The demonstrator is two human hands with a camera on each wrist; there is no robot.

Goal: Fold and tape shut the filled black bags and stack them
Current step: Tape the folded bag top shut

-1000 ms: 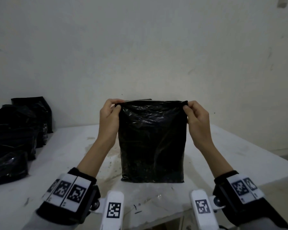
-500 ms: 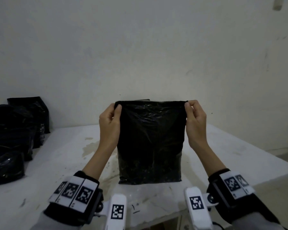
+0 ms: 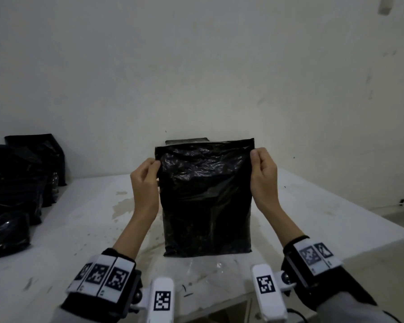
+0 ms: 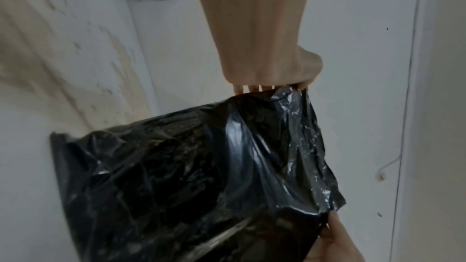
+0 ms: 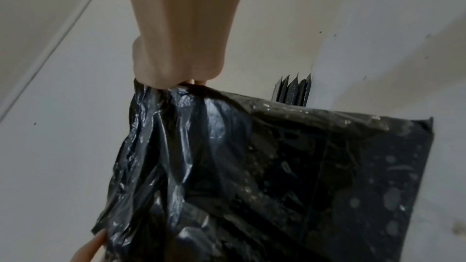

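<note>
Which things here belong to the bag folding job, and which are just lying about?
Part of the job:
- black bag, upright on the white table, pinched near its top corners by left hand and right hand
- pile of black bags at the table's left
- flat black bags against the wall

Lying about:
- white cable on the wall

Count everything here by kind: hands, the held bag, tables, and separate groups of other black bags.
Hands: 2, left hand, right hand
Held bag: 1
Table: 1
Other bag groups: 2, left heap, stack behind held bag
Total: 6
</note>
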